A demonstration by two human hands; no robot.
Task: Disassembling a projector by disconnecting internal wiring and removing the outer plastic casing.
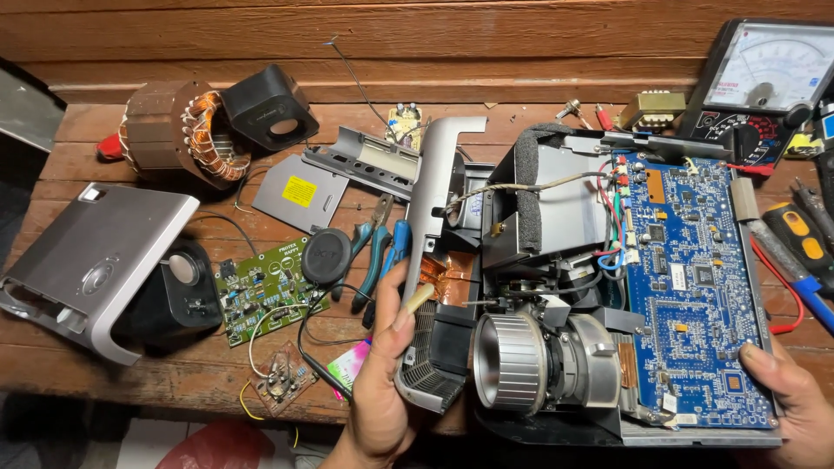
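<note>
An opened projector (556, 217) lies on the wooden table, its silver lens barrel (512, 360) facing me and a blue circuit board (695, 278) on its right side. My left hand (382, 382) grips the projector's grey front-left frame (434, 208) near the vent grille, with a small pale stick between its fingers. My right hand (795, 399) holds the projector's lower right corner beside the blue board.
The grey projector cover (87, 269) lies at left over a black speaker. A green circuit board (261, 291), teal pliers (373, 252), a copper-wound motor stator (182, 130), an analog multimeter (764, 78) and screwdrivers (799, 252) surround the work.
</note>
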